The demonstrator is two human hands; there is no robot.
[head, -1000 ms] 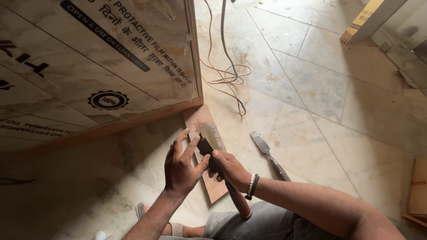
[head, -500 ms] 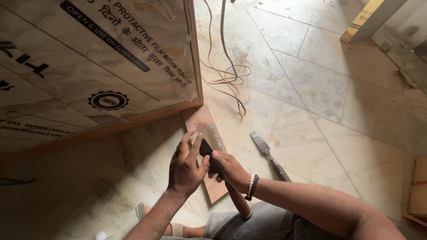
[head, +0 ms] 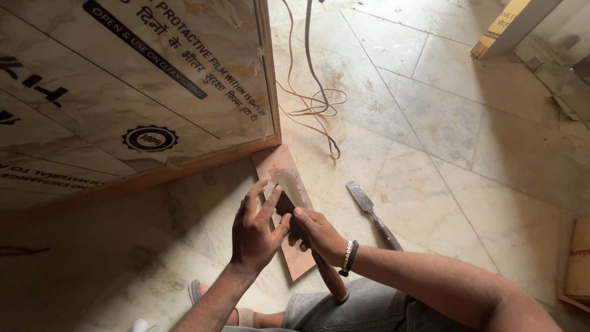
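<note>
Wooden-handled chisel [head: 307,243] between both hands [head: 289,230], over reddish slab [head: 279,166].

Daylight is falling across a pale marble-tile floor [head: 467,123], where loose cables [head: 310,104] are lying beside a large film-covered panel [head: 123,92] that is leaning on its wooden edge.

My right hand [head: 316,232] grips a chisel [head: 307,237] — dark blade end pressed flat on the slab [head: 279,172], round wooden handle [head: 330,280] slanting back toward my knee. My left hand [head: 255,227] has its fingers spread over the blade, pinning it down. The slab is a reddish-brown rectangle lying flat on the floor, its far end just beside the board's corner; a pale grey smear — worn or wet, I can't tell — runs along its middle.
</note>
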